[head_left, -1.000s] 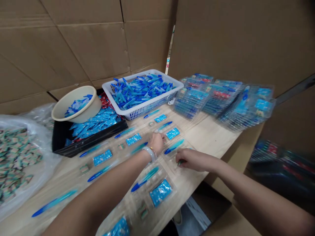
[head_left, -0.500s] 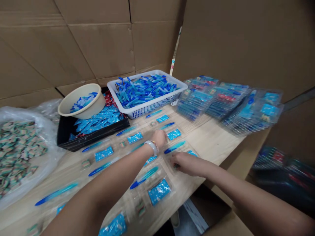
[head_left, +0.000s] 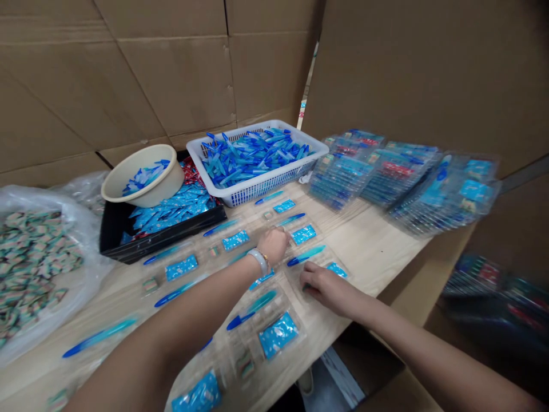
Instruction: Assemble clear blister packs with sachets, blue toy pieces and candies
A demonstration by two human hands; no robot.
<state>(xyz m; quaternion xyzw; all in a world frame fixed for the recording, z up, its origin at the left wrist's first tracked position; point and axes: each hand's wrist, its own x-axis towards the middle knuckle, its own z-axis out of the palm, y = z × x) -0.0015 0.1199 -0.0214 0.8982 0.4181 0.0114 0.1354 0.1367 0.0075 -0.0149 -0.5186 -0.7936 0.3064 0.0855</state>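
Note:
My left hand, a bracelet on its wrist, is closed over a clear plastic tray beside a dotted blue packet; anything in its fingers is hidden. In the nearer tray to the right, my right hand has its fingertips pinched on a small greenish striped eraser. That tray also holds a two-tone blue pen and a blue packet, partly behind the hand. Closer to me, another tray carries a blue pen, a blue packet and a striped eraser.
At the back stand a white basket of blue pens, a cream bowl and a black box of packets. A plastic bag of erasers lies left. Stacked filled trays line the table's right side.
Both hands stay over the same trays. My right hand's knuckles have risen slightly and the fingers are bent more. My left hand has turned a little at the wrist.

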